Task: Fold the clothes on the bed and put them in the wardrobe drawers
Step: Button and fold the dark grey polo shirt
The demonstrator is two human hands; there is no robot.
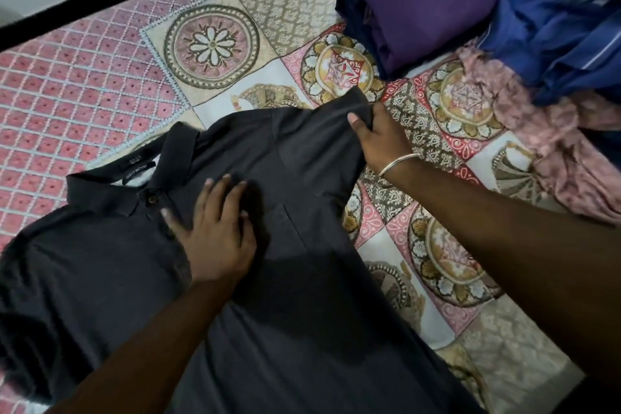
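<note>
While spread front-up across the near left part of the bed, dark grey polo shirt not yet folded: collar toward the left edge, buttoned, label showing. Left hand flat on the chest, fingers straight and spread, pressing the cloth down. Further right, right hand pinching the sleeve at its hem, thumb over the fabric, bangle on the wrist; sleeve lifted slightly off the bedspread, seemingly ready to be turned in over the body. Toward the far right corner, purple garment already folded, lying on top of a dark navy piece. At the right edge, blue garment and pink floral cloth heaped loose, unfolded. By appearances early to midway: two pieces folded, one in hand, at least two waiting; wardrobe drawers out of view, nothing visibly put away.
</note>
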